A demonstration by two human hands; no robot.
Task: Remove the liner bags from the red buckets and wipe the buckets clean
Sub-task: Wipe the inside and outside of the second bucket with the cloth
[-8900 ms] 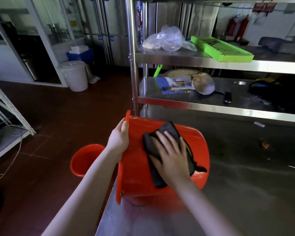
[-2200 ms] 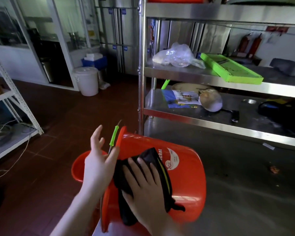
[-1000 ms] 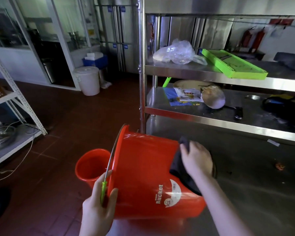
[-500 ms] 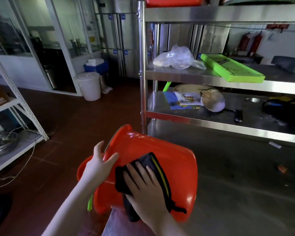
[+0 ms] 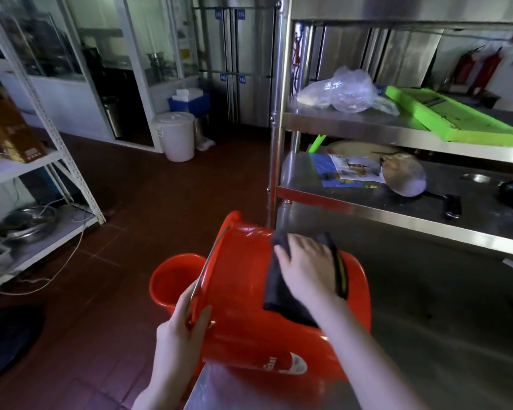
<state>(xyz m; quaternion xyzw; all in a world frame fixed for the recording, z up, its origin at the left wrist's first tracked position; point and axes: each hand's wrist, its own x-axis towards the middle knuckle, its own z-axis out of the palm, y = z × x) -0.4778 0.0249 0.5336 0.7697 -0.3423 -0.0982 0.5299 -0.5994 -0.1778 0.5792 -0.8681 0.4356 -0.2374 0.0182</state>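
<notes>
My left hand [image 5: 180, 329] grips the near rim of the red bucket [image 5: 243, 321], clamping it between thumb and fingers, with the thumb on the outer wall. Its forearm comes up from the near left. My right hand [image 5: 307, 269] lies flat on the dark cloth [image 5: 276, 294], fingers straight and slightly spread toward the far left, pressing down. That bare forearm runs back to the near right.

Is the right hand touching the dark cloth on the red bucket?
Touching. The head view shows the right hand laid flat on the dark cloth, pressing it against the side of the red bucket.
</notes>
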